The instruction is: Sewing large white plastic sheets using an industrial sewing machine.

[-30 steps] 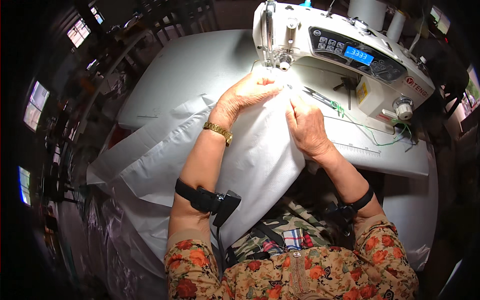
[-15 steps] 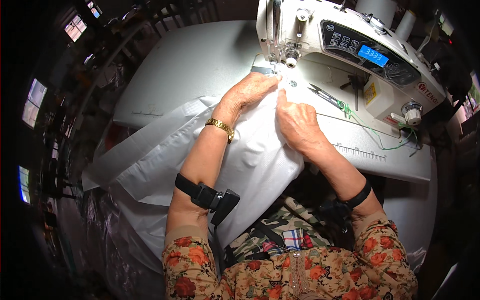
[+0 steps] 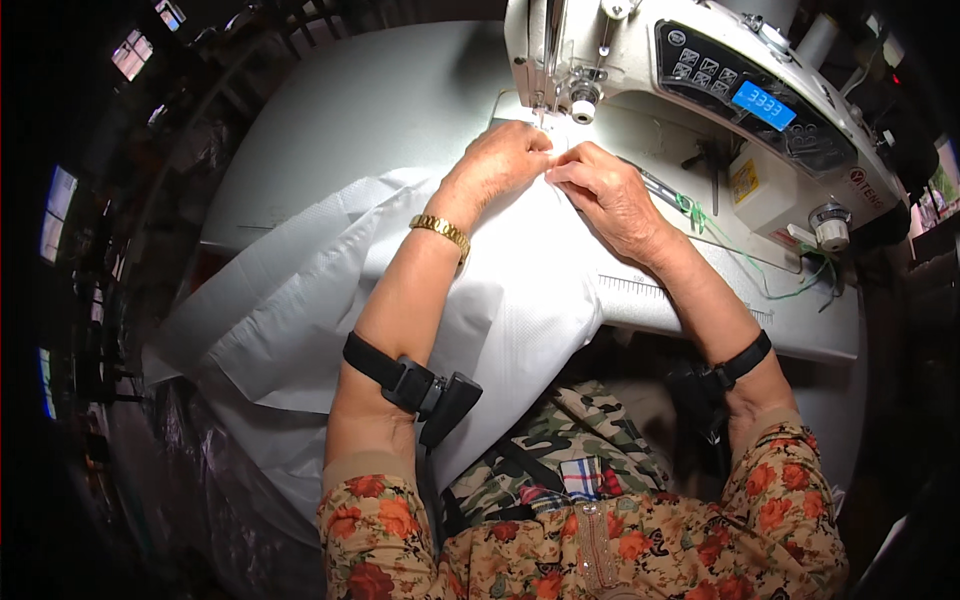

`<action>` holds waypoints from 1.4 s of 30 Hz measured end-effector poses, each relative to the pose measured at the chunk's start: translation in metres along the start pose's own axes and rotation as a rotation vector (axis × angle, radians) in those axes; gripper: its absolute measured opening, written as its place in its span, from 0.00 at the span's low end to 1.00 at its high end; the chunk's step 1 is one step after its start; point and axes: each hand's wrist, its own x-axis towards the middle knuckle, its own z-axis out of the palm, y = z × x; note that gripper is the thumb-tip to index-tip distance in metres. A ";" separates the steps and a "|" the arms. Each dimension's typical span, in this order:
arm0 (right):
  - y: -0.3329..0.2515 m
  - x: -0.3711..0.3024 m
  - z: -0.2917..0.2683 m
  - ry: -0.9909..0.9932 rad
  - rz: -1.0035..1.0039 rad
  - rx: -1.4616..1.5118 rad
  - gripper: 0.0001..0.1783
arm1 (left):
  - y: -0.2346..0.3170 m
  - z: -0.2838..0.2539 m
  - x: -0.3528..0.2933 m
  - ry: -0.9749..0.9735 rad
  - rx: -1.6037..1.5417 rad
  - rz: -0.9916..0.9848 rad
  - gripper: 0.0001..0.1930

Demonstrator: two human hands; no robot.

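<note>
A large piece of white fabric [image 3: 510, 290] drapes from the sewing machine [image 3: 640, 45] over the table's front edge toward my lap. Just in front of the presser foot, my left hand [image 3: 500, 160] has its fingers curled down on the fabric, closed on it. Close beside it, my right hand [image 3: 615, 200] pinches the fabric's right edge between thumb and fingers. The fingertips of both hands nearly meet below the needle area [image 3: 540, 115]. Exactly how the fabric lies under the foot is hidden by my fingers.
Thread snips [image 3: 655, 188] lie on the machine bed right of my right hand, partly hidden by it, with green thread [image 3: 755, 265] trailing rightward. A printed ruler [image 3: 632, 285] runs along the table's front. Thread cones [image 3: 818, 40] stand behind the machine.
My right hand has gone from a pointing index finger on the fabric to a pinch on its edge. My left fingers have curled in more, and the view has shifted slightly.
</note>
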 end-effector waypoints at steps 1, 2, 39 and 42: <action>0.000 0.000 0.000 -0.005 0.008 -0.003 0.04 | 0.002 0.000 0.001 -0.005 -0.007 0.002 0.12; 0.000 0.001 0.000 -0.023 -0.032 -0.063 0.05 | 0.004 -0.001 0.000 0.027 -0.046 -0.038 0.12; -0.014 -0.003 0.021 -0.004 0.096 -0.325 0.14 | 0.007 0.011 -0.083 0.175 0.189 0.339 0.28; -0.017 0.000 0.019 -0.029 0.112 -0.342 0.17 | -0.003 0.013 -0.081 0.243 0.257 0.377 0.28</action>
